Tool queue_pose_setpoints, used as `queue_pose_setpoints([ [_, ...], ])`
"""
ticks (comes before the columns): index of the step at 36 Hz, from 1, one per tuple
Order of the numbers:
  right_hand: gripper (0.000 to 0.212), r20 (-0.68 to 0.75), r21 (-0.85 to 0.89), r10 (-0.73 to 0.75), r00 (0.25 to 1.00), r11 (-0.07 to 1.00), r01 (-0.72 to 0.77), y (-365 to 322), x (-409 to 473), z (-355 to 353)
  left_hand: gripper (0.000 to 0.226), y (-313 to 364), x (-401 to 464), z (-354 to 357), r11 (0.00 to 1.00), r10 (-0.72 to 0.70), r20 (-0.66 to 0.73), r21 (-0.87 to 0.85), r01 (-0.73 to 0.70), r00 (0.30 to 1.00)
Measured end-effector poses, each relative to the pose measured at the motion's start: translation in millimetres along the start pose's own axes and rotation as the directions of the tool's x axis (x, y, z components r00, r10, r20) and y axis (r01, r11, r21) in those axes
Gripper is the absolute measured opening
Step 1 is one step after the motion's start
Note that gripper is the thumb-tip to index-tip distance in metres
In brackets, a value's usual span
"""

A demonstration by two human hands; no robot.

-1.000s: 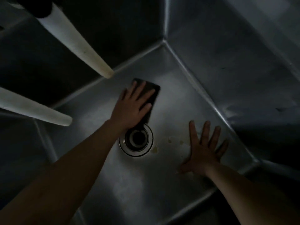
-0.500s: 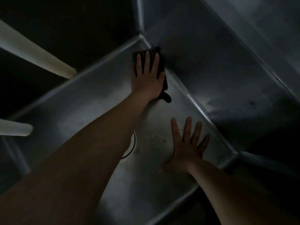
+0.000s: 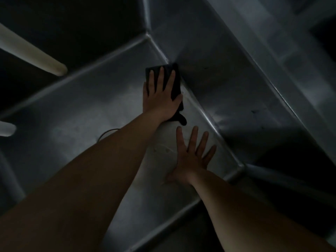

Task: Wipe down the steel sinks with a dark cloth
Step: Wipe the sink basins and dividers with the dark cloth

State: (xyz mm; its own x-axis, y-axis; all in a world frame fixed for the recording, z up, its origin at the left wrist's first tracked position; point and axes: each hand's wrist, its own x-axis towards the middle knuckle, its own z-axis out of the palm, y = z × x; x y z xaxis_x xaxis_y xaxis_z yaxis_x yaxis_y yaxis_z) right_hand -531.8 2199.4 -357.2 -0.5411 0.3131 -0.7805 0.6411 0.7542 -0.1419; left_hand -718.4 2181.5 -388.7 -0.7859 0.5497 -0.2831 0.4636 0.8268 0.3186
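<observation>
I look down into a dim steel sink [image 3: 76,113]. My left hand [image 3: 160,95] lies flat, fingers spread, pressing a dark folded cloth [image 3: 177,82] onto the sink floor where it meets the right wall, a little below the far corner. A tail of the cloth sticks out below my wrist. My right hand [image 3: 192,155] rests palm-down with fingers apart on the sink floor, just nearer than the cloth, holding nothing. My left forearm hides most of the drain [image 3: 107,133].
Two pale faucet spouts reach in from the left, one at the upper left [image 3: 41,59] and one at the left edge [image 3: 7,128]. The sink's right wall [image 3: 227,84] slopes up to a steel rim [image 3: 283,99]. Faint stains mark the floor near my right hand.
My left hand slid the cloth from beside the drain up toward the far right corner, then drew it slightly back along the right wall. My right hand stayed planted.
</observation>
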Motion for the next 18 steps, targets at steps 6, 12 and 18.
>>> queue_pose_setpoints([
  [6,0.172,-0.004,0.006,-0.013,1.000,1.000,0.013,4,7,4,0.076,-2,1,-20,0.997,-0.009,0.162,-0.069,0.020,0.987],
  [12,0.164,0.024,-0.046,-0.023,0.999,0.999,0.024,5,-4,-13,0.072,-7,-73,-60,1.000,-0.005,0.159,-0.020,0.009,0.987],
  [18,0.080,0.312,-0.083,-0.186,0.932,0.972,0.221,7,-53,-96,0.092,-19,-200,-73,0.922,-0.367,0.203,-0.053,0.384,0.908],
])
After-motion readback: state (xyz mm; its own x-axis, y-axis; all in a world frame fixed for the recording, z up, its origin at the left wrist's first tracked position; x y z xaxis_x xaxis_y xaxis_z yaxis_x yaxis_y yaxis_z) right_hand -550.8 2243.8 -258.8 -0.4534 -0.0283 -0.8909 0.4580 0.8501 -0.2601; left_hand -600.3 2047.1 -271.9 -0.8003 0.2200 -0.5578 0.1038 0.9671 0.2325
